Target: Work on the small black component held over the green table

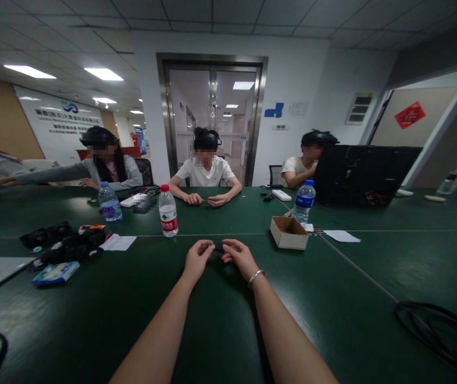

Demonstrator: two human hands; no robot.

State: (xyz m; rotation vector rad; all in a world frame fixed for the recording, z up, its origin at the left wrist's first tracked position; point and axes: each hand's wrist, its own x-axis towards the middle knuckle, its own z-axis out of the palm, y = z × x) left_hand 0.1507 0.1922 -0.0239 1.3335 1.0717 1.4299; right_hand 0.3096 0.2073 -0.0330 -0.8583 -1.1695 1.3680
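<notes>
Left hand (pixel 197 258) and right hand (pixel 242 258) nearly meet above a dark green worktop (pixel 220 330), fingertips closed on a small dark item (pixel 219 249) between them; light, even pressure suits so slight a piece. Forearms (pixel 160 325) angle inward, a silver bracelet (pixel 256 278) circling the right wrist.

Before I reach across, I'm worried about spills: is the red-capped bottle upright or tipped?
Upright: the red-capped bottle stands on its base on the green table, with its red cap uppermost.
</notes>
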